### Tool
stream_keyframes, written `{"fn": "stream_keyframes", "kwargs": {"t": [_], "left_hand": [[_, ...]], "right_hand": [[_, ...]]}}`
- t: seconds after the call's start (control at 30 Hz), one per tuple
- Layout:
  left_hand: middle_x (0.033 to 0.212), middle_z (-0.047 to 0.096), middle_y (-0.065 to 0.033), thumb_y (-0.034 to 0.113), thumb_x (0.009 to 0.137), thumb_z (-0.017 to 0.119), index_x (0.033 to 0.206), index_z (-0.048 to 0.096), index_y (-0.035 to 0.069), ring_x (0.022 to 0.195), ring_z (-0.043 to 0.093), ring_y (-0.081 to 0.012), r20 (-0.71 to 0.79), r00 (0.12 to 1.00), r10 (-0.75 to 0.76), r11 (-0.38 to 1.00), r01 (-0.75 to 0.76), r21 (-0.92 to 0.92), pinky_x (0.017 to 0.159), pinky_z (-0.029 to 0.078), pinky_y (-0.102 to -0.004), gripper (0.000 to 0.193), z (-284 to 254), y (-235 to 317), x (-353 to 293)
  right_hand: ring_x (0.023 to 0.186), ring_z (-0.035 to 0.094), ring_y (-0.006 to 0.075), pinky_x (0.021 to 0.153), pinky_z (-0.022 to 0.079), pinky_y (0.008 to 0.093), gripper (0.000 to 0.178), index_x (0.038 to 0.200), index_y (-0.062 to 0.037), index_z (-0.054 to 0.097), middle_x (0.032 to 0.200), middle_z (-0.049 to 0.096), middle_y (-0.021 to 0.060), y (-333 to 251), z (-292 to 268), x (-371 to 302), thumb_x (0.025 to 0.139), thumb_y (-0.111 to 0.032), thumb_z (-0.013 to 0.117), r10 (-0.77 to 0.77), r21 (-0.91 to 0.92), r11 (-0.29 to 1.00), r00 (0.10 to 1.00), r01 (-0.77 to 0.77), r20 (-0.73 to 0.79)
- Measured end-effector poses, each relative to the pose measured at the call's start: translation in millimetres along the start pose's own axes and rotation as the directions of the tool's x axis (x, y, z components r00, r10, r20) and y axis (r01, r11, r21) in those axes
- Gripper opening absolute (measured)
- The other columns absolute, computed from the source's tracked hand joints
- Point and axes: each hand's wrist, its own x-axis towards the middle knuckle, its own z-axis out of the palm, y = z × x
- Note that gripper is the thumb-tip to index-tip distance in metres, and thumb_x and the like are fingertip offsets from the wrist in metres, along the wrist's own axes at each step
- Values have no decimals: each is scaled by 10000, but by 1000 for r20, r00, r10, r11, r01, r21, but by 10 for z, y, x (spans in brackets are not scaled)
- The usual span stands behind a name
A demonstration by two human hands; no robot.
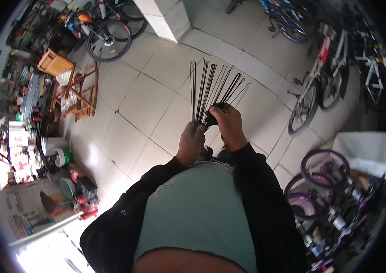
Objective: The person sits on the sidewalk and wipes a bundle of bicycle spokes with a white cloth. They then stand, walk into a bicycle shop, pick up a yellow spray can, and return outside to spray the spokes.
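A bunch of thin dark bicycle spokes [210, 86] fans out in front of my body, with the bent ends pointing away from me. My left hand [190, 144] is closed round the lower ends, its thumb pressed on them. Beside it, my right hand [230, 127] grips the right side of the fan, thumb on top and fingers curled. Something black, either a covering or dirt, shows at the right fingers; I cannot tell which. The spokes' lower ends are hidden within my hands.
Pale floor tiles [134, 109] spread ahead. A folding wooden chair [81, 93] and a bicycle wheel [109, 42] stand left, near a white pillar [165, 22]. Right are a red and white bicycle [313, 86] and purple-hubbed wheels [325, 168]. Clutter and a bucket [64, 157] line the left wall.
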Motion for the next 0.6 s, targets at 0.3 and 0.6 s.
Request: {"fn": "stream_keyframes", "kwargs": {"t": [0.3,0.6], "left_hand": [[669,506,26,315,1137,485,1030,497,100,502,440,-59,-104,992,76,986,-90,-141,442,359,-244,241,638,637,2336],[696,520,17,283,1126,502,1067,506,53,515,451,-59,34,999,-8,991,12,-137,452,382,-244,237,1194,1931,5086]], "right_hand": [[754,683,140,667,564,286,182,1044,49,705,916,724,79,-806,-130,2509,956,-110,718,146,109,982,987,-152,60],[828,701,163,730,590,304,271,1133,60,686,977,723,92,-2230,-270,5067,970,-155,706,145,59,988,989,-144,-20]]}}
